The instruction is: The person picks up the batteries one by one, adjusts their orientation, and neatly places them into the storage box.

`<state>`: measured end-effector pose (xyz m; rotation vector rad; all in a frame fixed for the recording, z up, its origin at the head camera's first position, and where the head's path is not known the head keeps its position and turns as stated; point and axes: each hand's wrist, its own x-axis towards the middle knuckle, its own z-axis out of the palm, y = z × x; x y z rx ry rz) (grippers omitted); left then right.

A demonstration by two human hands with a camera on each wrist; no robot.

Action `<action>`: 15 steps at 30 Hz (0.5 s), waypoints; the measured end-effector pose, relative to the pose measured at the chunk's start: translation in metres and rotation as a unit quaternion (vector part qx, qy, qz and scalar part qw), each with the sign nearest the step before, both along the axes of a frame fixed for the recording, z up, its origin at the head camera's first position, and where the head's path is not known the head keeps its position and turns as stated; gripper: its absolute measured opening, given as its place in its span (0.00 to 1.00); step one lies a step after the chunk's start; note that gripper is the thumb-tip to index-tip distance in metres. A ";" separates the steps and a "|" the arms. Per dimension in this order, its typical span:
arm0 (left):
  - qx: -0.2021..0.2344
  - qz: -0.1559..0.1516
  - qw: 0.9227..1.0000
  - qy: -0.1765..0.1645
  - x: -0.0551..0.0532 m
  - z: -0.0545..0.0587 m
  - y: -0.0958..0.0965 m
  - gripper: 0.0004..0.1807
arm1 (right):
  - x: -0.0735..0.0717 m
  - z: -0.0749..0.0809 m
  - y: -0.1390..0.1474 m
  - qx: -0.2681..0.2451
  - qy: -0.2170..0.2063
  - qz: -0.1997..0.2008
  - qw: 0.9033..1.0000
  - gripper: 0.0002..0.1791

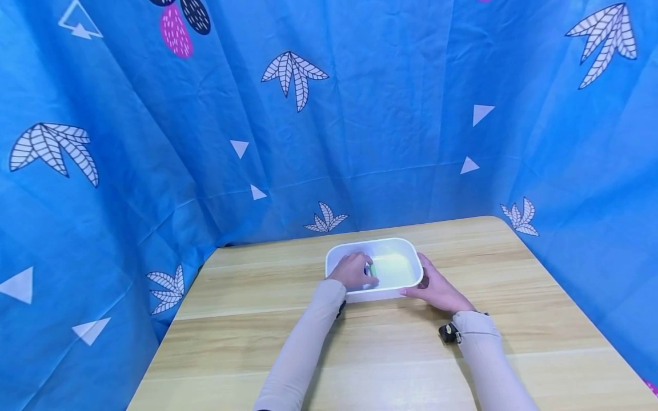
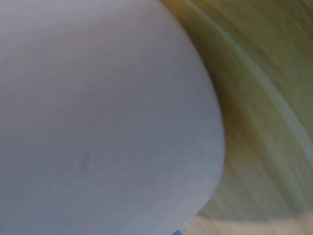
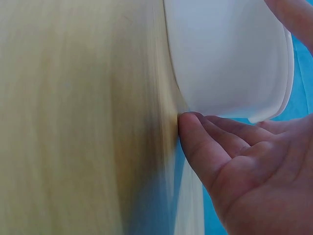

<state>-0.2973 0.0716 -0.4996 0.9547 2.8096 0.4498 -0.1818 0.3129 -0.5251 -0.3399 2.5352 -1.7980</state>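
Observation:
A white rectangular tub (image 1: 393, 246) with rounded corners sits on the wooden table. My left hand (image 1: 352, 271) reaches into its left half, and the fingers and thumb pinch a small green and white piece (image 1: 373, 270), mostly hidden by the hand. At the tub's right end my right hand (image 1: 437, 290) grips the wall, thumb at the front side and fingers round the end. The right wrist view has the tub (image 3: 227, 58) from outside, with the right hand's fingertips low against its end, close to the tabletop. In the left wrist view the tub's pale wall (image 2: 107, 117) fills most of the picture.
The light wooden tabletop (image 1: 247, 337) spreads around the tub on all sides. A blue patterned curtain (image 1: 380, 114) hangs behind the table and along both sides. A small black device (image 1: 448, 333) is strapped at the right wrist.

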 end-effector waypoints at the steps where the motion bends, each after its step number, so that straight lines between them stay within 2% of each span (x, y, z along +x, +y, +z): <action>1: -0.002 0.002 1.000 -0.002 0.000 0.000 0.000 0.30 | 0.000 0.000 0.000 0.000 -0.001 0.000 1.000 0.62; 15: -0.021 -0.002 1.000 -0.002 -0.001 -0.004 0.003 0.30 | -0.001 0.000 0.001 -0.009 0.000 0.006 1.000 0.62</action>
